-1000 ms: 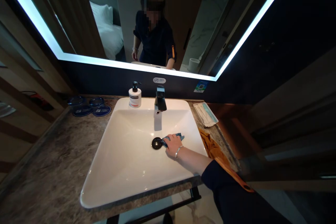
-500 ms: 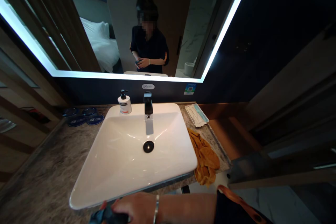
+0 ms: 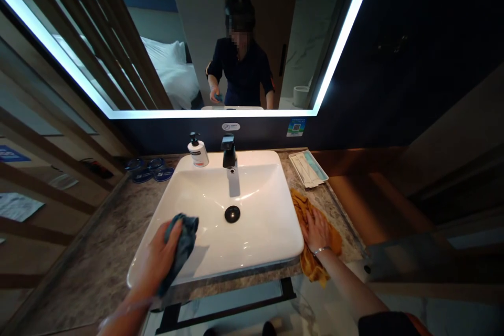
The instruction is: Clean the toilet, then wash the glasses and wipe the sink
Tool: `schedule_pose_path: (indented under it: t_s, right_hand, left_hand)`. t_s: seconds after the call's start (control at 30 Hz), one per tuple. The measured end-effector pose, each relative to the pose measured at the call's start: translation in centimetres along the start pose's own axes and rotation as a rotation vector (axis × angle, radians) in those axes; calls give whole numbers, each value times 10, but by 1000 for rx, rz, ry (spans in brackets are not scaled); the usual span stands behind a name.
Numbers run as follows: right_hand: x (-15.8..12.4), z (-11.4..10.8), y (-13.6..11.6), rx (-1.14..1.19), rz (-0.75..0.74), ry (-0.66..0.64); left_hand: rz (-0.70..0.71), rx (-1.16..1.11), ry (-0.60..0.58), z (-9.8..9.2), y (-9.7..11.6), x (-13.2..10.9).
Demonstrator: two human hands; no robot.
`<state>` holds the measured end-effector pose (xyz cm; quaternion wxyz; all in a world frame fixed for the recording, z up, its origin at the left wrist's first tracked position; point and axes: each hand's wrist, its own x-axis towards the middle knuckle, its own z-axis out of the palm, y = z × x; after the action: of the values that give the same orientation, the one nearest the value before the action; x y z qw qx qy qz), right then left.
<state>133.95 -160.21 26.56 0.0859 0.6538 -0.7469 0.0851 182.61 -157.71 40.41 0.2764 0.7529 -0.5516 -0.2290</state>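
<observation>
The sink (image 3: 255, 231) is set on the bench (image 3: 90, 262). A soap bottle (image 3: 198, 152) is placed left of the tap (image 3: 228, 151) on its back rim; a towel (image 3: 334, 241) is laid to its right, with a tray (image 3: 307, 169) behind.

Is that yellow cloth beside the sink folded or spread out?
Neither, it's crumpled: the mustard-yellow cloth lies in rumpled bunches on the stone counter, with the right hand pressing flat on top of it.

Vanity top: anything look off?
The mustard cloth stands out: it's bunched on the counter right of the basin, under the right hand, with its end drooping over the front edge. The left hand holds a blue cloth in the basin.
</observation>
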Motion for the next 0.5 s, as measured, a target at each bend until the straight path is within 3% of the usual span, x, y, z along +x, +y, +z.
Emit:
schedule_pose_path:
  t_s: [0.07, 0.13, 0.2, 0.27, 0.37, 0.5]
  right_hand:
    - [0, 2, -2, -3, -9, 5]
    - [3, 4, 0, -4, -10, 14]
    - [6, 6, 3, 2, -17, 19]
    - [8, 6, 8, 19, -57, 3]
    - [-1, -3, 20, 51, -136, -50]
    - [-45, -22, 41, 111, -31, -10]
  left_hand:
    - [104, 309, -196, 31, 10, 54]
    - [63, 442, -345, 74, 13, 88]
    - [45, 507, -413, 117, 13, 101]
    - [118, 525, -460, 146, 12, 97]
    - [266, 473, -590, 155, 13, 76]
    - [304, 312, -810, 134, 24, 59]
